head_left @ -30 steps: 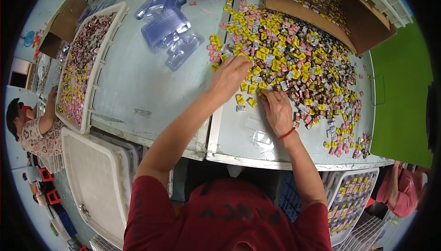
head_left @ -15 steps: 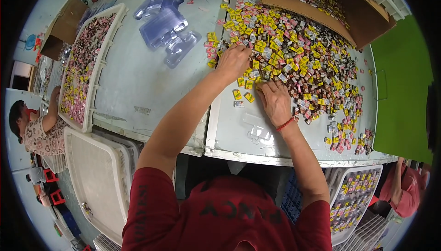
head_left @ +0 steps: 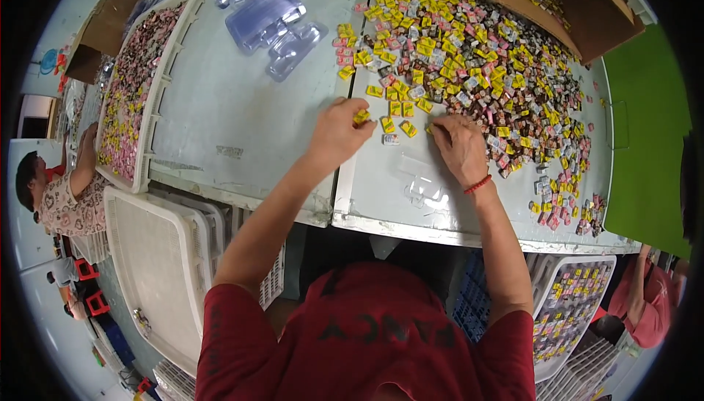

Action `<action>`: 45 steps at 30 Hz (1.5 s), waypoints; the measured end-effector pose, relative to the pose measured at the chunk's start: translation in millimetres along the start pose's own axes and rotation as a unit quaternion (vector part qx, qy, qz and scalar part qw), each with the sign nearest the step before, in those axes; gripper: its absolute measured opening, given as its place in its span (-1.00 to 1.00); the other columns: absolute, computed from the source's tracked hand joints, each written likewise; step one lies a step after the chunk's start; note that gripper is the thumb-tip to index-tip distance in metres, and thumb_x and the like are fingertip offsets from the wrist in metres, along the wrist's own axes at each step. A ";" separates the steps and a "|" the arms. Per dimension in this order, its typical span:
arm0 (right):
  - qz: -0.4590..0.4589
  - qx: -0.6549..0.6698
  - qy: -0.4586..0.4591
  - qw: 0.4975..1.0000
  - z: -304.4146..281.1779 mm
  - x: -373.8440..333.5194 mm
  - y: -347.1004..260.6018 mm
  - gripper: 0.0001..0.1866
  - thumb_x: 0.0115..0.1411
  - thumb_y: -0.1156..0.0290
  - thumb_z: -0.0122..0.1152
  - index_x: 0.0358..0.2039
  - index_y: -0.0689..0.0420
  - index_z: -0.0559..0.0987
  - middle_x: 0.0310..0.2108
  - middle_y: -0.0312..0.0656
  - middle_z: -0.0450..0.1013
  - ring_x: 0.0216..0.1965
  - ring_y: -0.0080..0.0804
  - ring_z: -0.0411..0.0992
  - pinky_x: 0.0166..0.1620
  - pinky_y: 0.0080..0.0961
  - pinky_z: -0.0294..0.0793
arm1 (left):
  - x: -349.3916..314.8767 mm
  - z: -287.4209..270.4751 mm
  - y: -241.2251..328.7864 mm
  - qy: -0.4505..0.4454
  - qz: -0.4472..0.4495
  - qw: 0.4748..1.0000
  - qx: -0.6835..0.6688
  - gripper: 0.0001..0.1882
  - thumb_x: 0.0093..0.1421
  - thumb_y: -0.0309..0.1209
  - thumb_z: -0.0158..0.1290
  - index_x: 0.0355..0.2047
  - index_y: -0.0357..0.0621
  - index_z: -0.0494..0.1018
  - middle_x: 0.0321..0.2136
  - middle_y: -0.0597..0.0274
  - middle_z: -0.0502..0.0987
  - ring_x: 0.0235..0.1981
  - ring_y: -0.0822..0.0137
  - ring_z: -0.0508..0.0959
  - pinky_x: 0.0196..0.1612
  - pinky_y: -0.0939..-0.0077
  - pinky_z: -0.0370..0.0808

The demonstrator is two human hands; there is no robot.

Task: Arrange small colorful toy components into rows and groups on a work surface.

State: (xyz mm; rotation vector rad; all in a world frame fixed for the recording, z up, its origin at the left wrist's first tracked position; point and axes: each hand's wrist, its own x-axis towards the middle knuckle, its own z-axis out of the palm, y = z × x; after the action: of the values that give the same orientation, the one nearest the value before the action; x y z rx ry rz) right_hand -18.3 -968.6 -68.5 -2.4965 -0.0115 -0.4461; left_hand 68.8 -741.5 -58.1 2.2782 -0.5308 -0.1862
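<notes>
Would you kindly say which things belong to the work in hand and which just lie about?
Apparently belonging:
left hand, holding a yellow piece
right hand, at the pile of pieces

Seemingly lying about:
clear plastic shells
red stools

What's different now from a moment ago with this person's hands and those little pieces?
The left hand drew back from the pile, leftward and toward the body; a small yellow piece now shows in its pinch. The right hand stays at the pile's near edge. The clear plastic trays and cardboard box stayed put.
</notes>
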 end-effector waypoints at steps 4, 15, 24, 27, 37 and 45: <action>-0.008 -0.025 0.006 1.000 3.0 -3.5 -4.0 -0.87 0.11 0.44 0.22 -0.33 0.19 0.61 -0.36 -0.02 0.52 -0.32 -0.04 0.47 -0.18 -0.26 0.43 | -8.7 9.8 1.5 0.018 0.018 0.999 0.042 -0.69 0.06 -0.34 0.22 -0.20 -0.20 0.53 -0.38 0.04 0.54 -0.38 0.14 0.60 -0.27 0.35 0.50; -0.017 -0.069 -0.107 0.992 -8.3 -4.5 3.1 -0.74 0.17 0.44 0.13 -0.11 0.14 0.56 -0.21 -0.05 0.53 -0.16 -0.06 0.46 -0.07 -0.26 0.40 | -19.6 -5.7 -9.2 -0.118 0.140 0.983 -0.004 -0.61 0.02 -0.44 0.24 -0.12 -0.21 0.47 -0.19 0.09 0.47 -0.29 0.13 0.56 -0.22 0.37 0.48; -0.028 -0.070 -0.170 0.983 -17.9 -3.7 -4.8 -0.63 0.14 0.41 0.19 -0.01 0.08 0.51 -0.18 -0.09 0.51 -0.12 -0.11 0.43 -0.03 -0.27 0.36 | -17.3 9.8 -7.2 -0.012 0.261 0.964 0.041 -0.63 -0.05 -0.45 0.26 -0.19 -0.22 0.49 -0.24 0.15 0.49 -0.18 0.11 0.48 -0.12 0.29 0.47; -0.044 -0.031 -0.190 0.980 -20.1 -2.4 2.2 -0.60 0.11 0.40 0.22 0.00 0.07 0.51 -0.22 -0.10 0.51 -0.11 -0.12 0.43 -0.02 -0.29 0.35 | -18.8 19.9 -11.1 -0.011 0.272 0.962 0.025 -0.65 -0.03 -0.48 0.24 -0.19 -0.22 0.49 -0.19 0.15 0.49 -0.16 0.12 0.47 -0.10 0.30 0.47; -0.039 -0.045 -0.162 0.985 -12.2 0.6 3.1 -0.64 0.06 0.41 0.28 -0.08 0.05 0.52 -0.10 -0.19 0.48 -0.07 -0.19 0.44 0.03 -0.25 0.30 | -10.6 26.5 -10.0 -0.022 0.279 0.960 0.016 -0.69 -0.01 -0.47 0.22 -0.21 -0.21 0.50 -0.19 0.17 0.52 -0.15 0.15 0.46 -0.07 0.34 0.45; -0.092 -0.050 -0.146 0.984 -4.5 13.9 -9.4 -0.62 0.01 0.36 0.32 -0.10 0.03 0.53 -0.18 -0.22 0.48 -0.11 -0.24 0.44 -0.01 -0.26 0.31 | -2.3 29.1 -4.2 -0.029 0.299 0.954 0.013 -0.67 -0.07 -0.45 0.27 -0.24 -0.17 0.52 -0.24 0.19 0.50 -0.15 0.13 0.47 -0.11 0.33 0.45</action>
State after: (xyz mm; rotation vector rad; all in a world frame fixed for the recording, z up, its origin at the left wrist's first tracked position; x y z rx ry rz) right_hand -7.6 -964.6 -55.3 -2.6492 -0.3477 -0.1524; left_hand 59.5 -757.1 -81.2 2.0350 -1.2262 0.0570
